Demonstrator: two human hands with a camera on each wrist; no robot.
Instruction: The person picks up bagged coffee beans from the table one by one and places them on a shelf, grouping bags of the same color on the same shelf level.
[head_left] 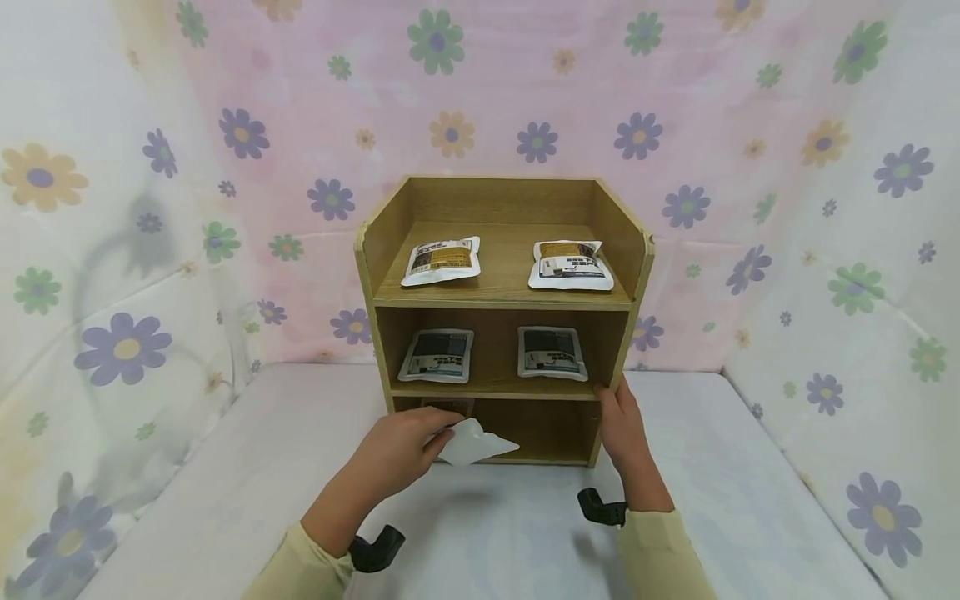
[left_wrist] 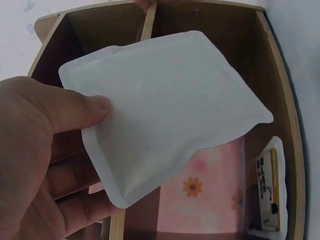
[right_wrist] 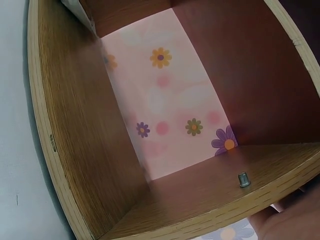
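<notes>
1. My left hand [head_left: 397, 454] holds a white pouch [head_left: 474, 442] just in front of the bottom compartment of the wooden shelf unit [head_left: 637, 275]. In the left wrist view the thumb lies on top of the pouch's blank side and the fingers [left_wrist: 75, 175] curl beneath it.
2. The pouch is tilted and held off the surface [head_left: 225, 467], its far corner pointing into the bottom opening.
3. My right hand [head_left: 622, 425] rests against the right front edge of the unit, beside the middle shelf. Its fingers look fairly straight against the wood; I cannot tell whether the thumb curls round the edge.
4. The top shelf carries two pouches: a brown-labelled one on the left [head_left: 441, 260] and another on the right [head_left: 570, 265], well apart.
5. The middle shelf carries two dark-labelled pouches, left [head_left: 437, 355] and right [head_left: 551, 352].
6. Something dark shows at the left of the bottom compartment, too hidden for me to name.
7. A flower-print cloth [head_left: 675, 100] hangs behind and beside the unit.
</notes>
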